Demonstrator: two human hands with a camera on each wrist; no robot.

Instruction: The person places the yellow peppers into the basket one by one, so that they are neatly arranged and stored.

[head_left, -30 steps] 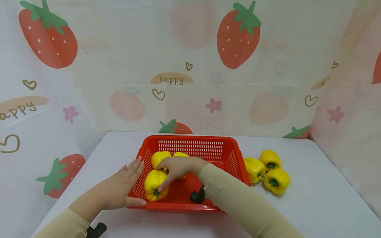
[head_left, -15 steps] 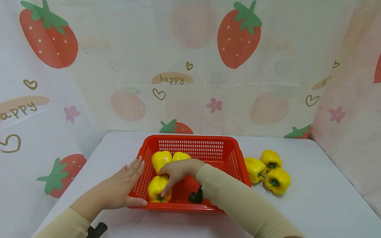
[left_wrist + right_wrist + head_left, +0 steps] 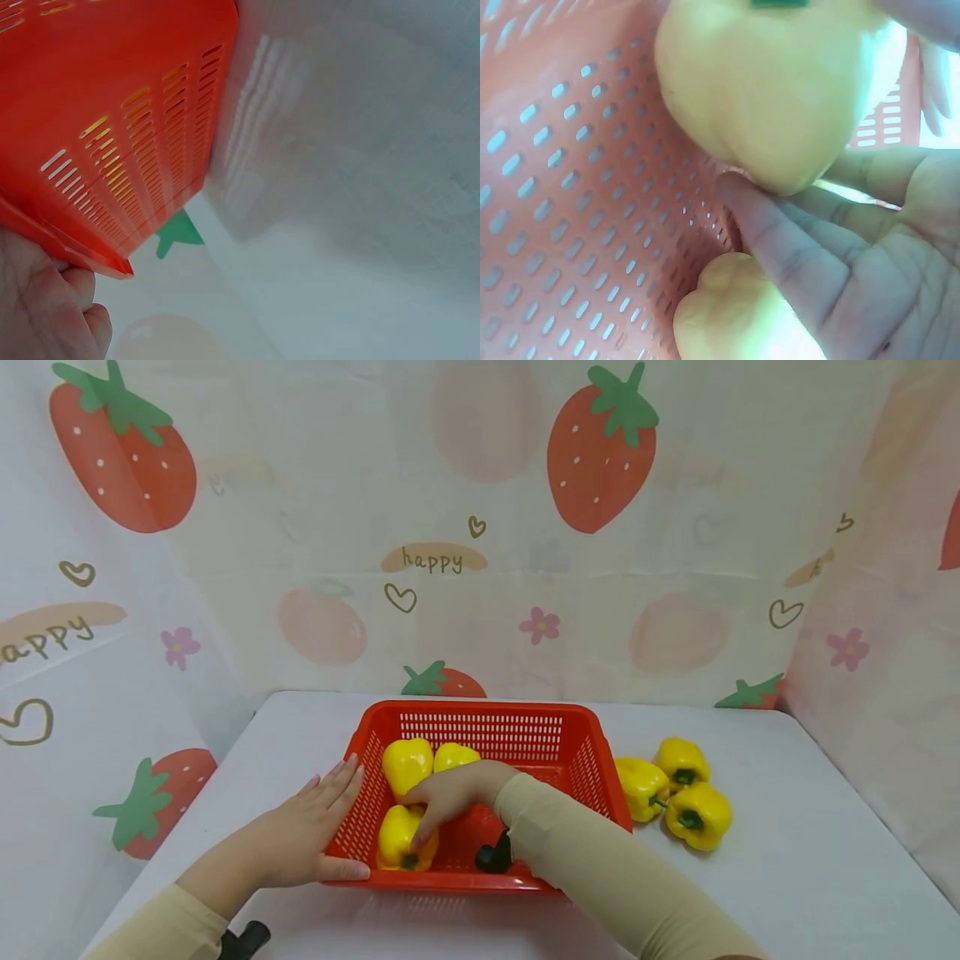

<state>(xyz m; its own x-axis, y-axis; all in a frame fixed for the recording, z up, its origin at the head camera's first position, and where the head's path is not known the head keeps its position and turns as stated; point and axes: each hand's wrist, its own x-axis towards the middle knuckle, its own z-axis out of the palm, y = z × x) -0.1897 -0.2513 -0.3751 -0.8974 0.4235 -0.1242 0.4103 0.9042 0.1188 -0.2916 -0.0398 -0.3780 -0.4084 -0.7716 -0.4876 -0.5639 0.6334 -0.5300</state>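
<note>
A red perforated plastic basket (image 3: 495,882) stands on the white table. My left hand (image 3: 307,839) rests on its front left corner, fingers straight along the left rim and thumb on the front rim. Inside the basket, my right hand (image 3: 450,789) holds a yellow bell pepper (image 3: 400,837) near the front left, thumb by its green stem. The right wrist view shows the fingers curled under this pepper (image 3: 757,97). Behind it are two more yellow peppers, one at the left (image 3: 407,767) and one beside it (image 3: 455,755), partly hidden by my right hand.
Three yellow bell peppers lie together on the table right of the basket: one against its side (image 3: 637,789), one behind (image 3: 682,762) and one in front (image 3: 699,817). A strawberry-print cloth (image 3: 480,635) hangs behind and at both sides of the table (image 3: 810,860).
My right hand has shifted the front pepper a little to the right and toward the front wall, turning it slightly. The left hand stays on the basket corner.
</note>
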